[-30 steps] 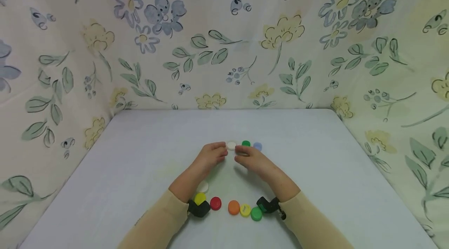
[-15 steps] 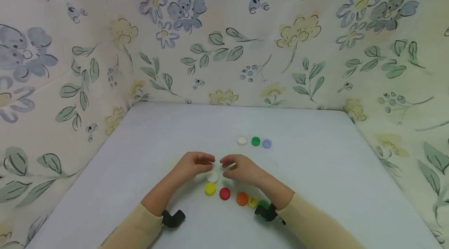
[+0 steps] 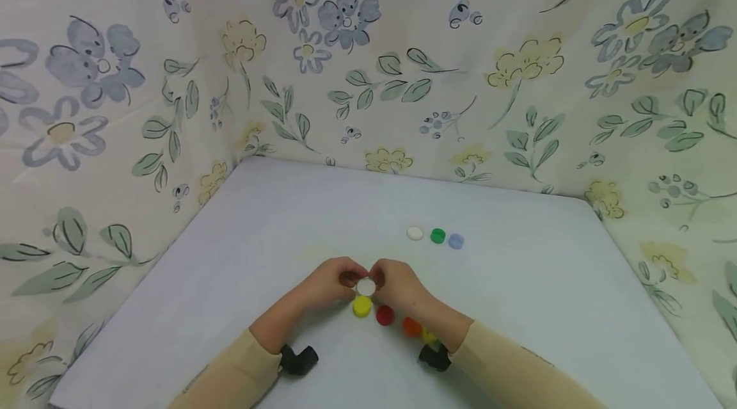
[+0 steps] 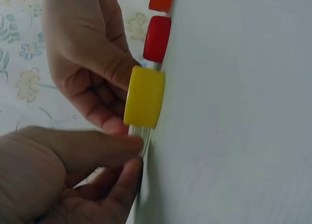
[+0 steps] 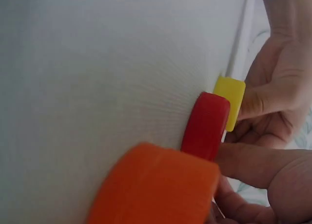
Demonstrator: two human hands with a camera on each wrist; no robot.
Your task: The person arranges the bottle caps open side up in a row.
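White caps (image 3: 366, 287), two: one between two hands (image 3: 327, 282); yellow caps (image 3: 361, 307), two.

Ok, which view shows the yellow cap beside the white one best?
Left wrist: the yellow cap is large and unobstructed. The head view shows its round top, smaller; the right wrist shows it partly behind the red cap.

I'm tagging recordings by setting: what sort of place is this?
Probably an indoor tabletop recording setup: a plain white table, a floral backdrop rising behind it, and small coloured caps laid out on top.
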